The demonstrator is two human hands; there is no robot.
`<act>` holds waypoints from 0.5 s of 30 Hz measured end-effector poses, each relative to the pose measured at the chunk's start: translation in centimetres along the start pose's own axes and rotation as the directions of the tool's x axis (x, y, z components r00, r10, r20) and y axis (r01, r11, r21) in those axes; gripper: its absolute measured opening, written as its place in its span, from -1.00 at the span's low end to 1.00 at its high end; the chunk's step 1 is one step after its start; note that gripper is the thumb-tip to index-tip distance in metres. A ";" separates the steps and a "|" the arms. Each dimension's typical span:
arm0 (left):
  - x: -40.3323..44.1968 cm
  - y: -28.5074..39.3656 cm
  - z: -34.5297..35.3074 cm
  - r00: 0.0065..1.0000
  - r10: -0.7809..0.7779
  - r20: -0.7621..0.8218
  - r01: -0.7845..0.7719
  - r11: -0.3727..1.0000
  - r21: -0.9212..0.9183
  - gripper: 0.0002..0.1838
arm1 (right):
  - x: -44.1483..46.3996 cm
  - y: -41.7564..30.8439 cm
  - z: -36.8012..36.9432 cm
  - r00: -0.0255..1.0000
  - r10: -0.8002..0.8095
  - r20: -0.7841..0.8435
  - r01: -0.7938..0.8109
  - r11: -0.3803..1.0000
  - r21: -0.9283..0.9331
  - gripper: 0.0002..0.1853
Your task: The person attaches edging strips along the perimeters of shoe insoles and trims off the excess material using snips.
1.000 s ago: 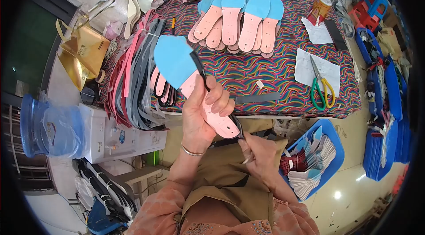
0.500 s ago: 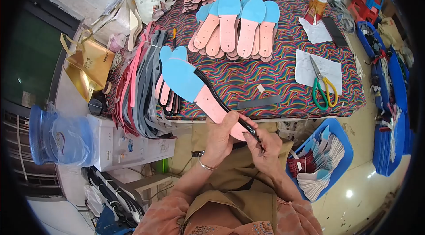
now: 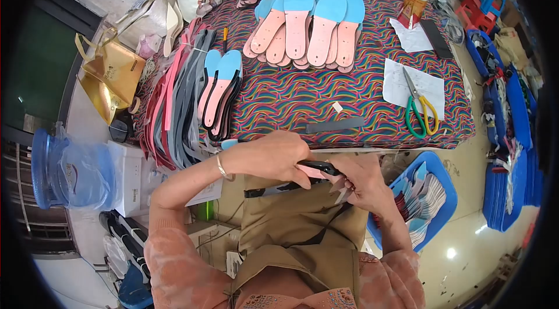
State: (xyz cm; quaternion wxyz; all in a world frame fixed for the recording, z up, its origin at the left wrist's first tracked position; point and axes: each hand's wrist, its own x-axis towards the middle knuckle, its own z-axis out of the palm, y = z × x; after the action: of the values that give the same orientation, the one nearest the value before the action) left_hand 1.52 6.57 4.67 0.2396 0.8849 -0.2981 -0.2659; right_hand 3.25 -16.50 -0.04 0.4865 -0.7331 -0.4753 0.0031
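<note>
Left hand [image 3: 278, 154]: back upward, fingers curled over the pink insole [image 3: 311, 173], elbow bent outward
Right hand [image 3: 365, 184]: closed on the insole's black-edged end, forearm slanting inward
Insole: between both hands, above the brown apron [image 3: 271, 219], just in front of the tabletop [image 3: 279, 105]

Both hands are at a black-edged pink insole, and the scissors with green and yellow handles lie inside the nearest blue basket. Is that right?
Not quite: the scissors are not in the blue basket. The head view shows them on the table, partly over a white paper. The rest holds: left hand and right hand are both at the black-edged pink insole.
</note>
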 end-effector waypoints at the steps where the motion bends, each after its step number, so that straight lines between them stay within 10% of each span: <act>1: -0.2 0.3 0.3 1.000 0.000 0.003 0.000 1.000 0.003 -0.53 | -0.1 0.2 0.1 0.999 0.034 0.018 -0.034 0.999 0.018 -0.61; 5: -1.2 2.5 0.5 0.990 -0.136 0.047 0.133 0.989 0.071 -0.61 | 0.4 1.4 -2.1 0.988 0.096 0.120 -0.128 0.945 0.302 -0.69; 8: -2.6 4.9 -1.2 0.984 -0.114 -0.138 0.144 0.962 0.232 -0.75 | 2.0 1.8 -2.9 0.922 0.322 0.217 -0.376 0.605 0.701 -0.68; 13: -3.9 5.0 -2.3 0.973 -0.028 -0.228 0.094 0.953 0.286 -0.81 | 1.8 1.2 -2.1 0.844 0.117 0.523 -0.525 0.383 0.761 -0.85; 15: -4.2 4.6 -1.9 0.976 -0.047 -0.215 0.101 0.964 0.248 -0.80 | 1.4 1.1 -3.7 0.827 0.376 0.419 -0.561 0.504 0.656 -0.95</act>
State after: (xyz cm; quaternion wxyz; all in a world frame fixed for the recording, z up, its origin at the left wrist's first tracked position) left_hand -2.02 6.62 10.18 0.1423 0.9419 -0.2699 -0.1404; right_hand 6.52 -18.20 1.79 0.6703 -0.5568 -0.2617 0.4149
